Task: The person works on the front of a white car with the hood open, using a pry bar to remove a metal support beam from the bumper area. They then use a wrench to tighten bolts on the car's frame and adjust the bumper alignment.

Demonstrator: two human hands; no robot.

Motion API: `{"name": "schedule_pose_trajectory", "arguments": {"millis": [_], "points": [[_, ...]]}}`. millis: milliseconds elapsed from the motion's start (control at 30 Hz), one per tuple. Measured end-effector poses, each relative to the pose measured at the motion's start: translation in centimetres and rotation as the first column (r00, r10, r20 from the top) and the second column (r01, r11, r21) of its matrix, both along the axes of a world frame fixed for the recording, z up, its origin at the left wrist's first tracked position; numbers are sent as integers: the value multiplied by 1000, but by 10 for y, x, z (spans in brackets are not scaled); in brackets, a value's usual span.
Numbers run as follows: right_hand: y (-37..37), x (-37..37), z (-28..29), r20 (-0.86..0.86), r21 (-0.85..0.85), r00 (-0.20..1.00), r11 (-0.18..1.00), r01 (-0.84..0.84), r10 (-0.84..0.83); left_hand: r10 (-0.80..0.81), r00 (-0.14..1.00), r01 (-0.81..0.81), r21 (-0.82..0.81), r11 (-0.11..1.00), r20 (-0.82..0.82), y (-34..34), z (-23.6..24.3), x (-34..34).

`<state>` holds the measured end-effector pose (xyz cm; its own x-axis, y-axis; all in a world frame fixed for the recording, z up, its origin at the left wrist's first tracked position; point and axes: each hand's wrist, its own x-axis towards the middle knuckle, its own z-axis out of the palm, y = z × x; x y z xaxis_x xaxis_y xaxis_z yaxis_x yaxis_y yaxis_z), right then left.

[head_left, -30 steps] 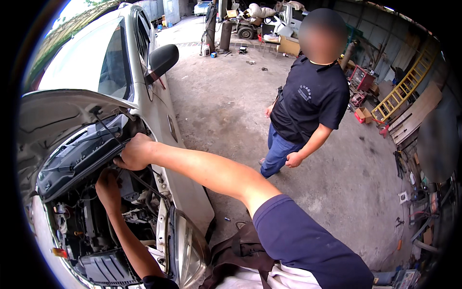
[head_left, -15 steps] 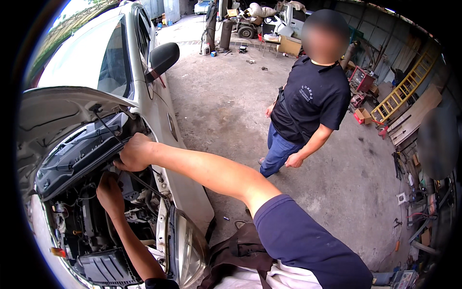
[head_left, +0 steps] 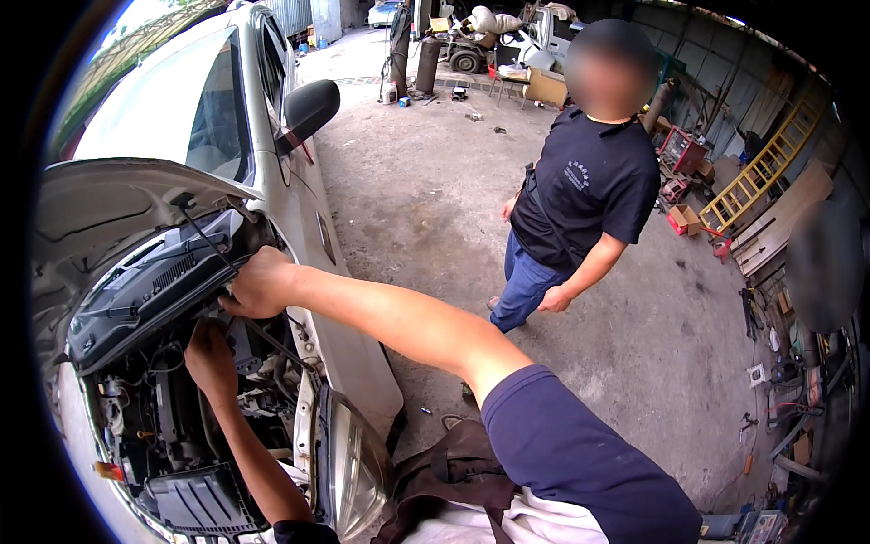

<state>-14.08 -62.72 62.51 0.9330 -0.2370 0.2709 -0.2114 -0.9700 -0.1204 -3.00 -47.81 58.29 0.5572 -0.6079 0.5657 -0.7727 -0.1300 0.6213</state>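
Both my arms reach into the open engine bay of a white car [head_left: 349, 363]. My left hand [head_left: 211, 355] is closed over the engine parts [head_left: 168, 403], its fingertips pressed together; whatever they hold is hidden. Farther in and to the right, my right hand [head_left: 260, 283] is curled close to the black cowl panel [head_left: 172, 272]. Its fingers point down into the bay, and I cannot make out what is in them. A thin hood prop rod [head_left: 207, 238] rises beside the right hand toward the raised hood [head_left: 127, 195].
A person [head_left: 589, 190] in a dark shirt stands to the right of the car, facing it. The headlight [head_left: 362, 480] lies close by my left forearm. Farther off are a yellow ladder [head_left: 766, 163], gas cylinders [head_left: 428, 63], and tools and scrap along the right wall.
Both hands stay at nearly the same spots in the engine bay, with a very slight shift. The other person has hardly moved.
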Motion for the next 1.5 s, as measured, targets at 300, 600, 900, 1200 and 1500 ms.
{"name": "schedule_pose_trajectory", "arguments": {"millis": [300,600,900,1200,1500], "points": [[6,-4,10,-125,31,991,998,49,-45,9,1000,-8,26,1000,-5,1,2,0],[2,-4,-3,27,-17,999,999,35,-35,-7,1000,7,33,999,8,0,4,-4],[10,-9,12,-124,44,990,996,73,-67,-3,1000,3,31,1000,-8,1,1,0],[10,-10,10,-108,32,991,996,86,-82,3,1000,-2,40,999,-17,1,4,-3],[10,-12,9,-84,39,994,996,75,-71,-5,1000,4,31,1000,12,2,4,-4]]}}
